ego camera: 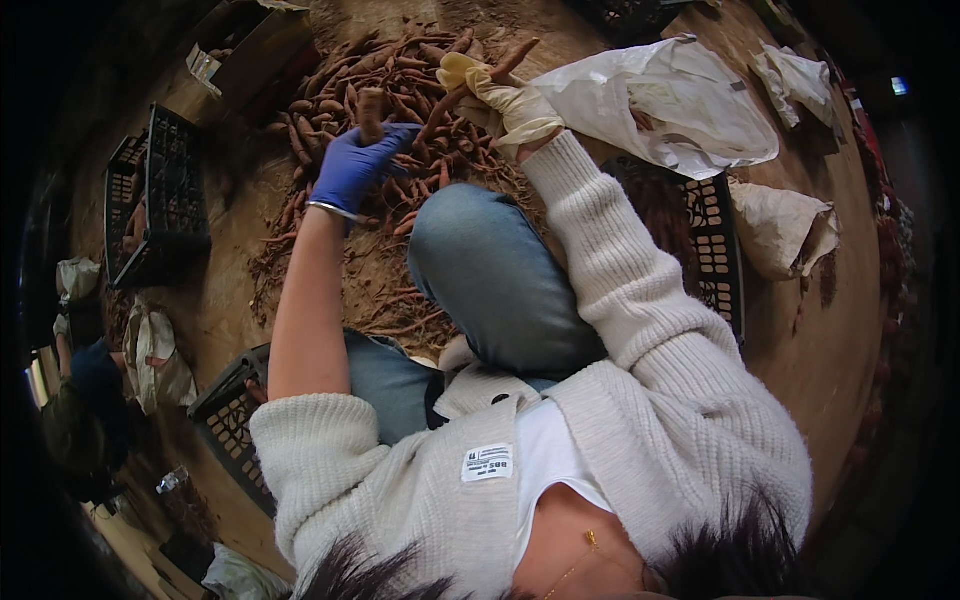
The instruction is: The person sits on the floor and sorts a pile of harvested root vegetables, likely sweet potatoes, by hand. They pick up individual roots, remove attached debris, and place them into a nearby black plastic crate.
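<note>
My left hand (352,169), in a blue glove, grips a short, blunt brown object (370,112). It is blurred, and I cannot tell whether it is a sweet potato or a wooden handle. To the right, my right hand (510,101) wears a cream-yellow glove and is closed around a long, slender sweet potato (516,60). Another long root stretch (441,116) shows below that glove; whether it is the same root is unclear. Beneath and beyond both hands lies a heap of reddish sweet potatoes (375,67) on the floor, over loose soil and thin roots.
Black plastic crates stand at left (176,180), lower left (232,427) and right (716,247). A white woven sack (697,97) lies beside my right forearm, with another sack (780,225) below it. A cardboard box (262,52) sits upper left. Another person (90,405) is at far left.
</note>
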Tool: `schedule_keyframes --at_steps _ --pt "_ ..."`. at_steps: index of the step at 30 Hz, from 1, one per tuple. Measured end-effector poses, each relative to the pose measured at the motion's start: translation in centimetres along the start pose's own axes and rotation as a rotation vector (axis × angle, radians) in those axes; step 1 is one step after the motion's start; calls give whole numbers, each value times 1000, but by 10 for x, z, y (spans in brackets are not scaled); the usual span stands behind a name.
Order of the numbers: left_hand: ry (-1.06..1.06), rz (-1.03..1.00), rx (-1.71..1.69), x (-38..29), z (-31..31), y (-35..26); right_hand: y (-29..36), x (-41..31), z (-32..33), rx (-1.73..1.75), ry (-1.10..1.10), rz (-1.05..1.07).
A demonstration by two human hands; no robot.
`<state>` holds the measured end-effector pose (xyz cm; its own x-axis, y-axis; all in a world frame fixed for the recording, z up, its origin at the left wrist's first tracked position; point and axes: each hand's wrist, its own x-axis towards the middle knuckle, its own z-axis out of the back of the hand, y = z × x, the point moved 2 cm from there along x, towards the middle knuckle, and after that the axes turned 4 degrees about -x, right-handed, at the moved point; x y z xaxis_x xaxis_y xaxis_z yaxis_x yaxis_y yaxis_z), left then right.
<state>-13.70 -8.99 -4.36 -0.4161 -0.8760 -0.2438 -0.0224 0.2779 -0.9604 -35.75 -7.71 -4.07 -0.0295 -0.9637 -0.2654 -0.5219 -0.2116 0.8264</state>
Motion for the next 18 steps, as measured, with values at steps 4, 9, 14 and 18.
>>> schedule_keyframes --at_steps 4,9,14,18 --pt "-76 53 55 4 -4 11 -1 -8 -7 55 13 11" --pt "-119 104 53 6 -4 14 -8 -5 -5 37 46 6" --pt "39 38 -195 -5 -12 -3 -20 -6 -8 649 190 -248" --pt "33 -40 -260 -11 -15 -10 -18 -24 -22 559 216 -322"
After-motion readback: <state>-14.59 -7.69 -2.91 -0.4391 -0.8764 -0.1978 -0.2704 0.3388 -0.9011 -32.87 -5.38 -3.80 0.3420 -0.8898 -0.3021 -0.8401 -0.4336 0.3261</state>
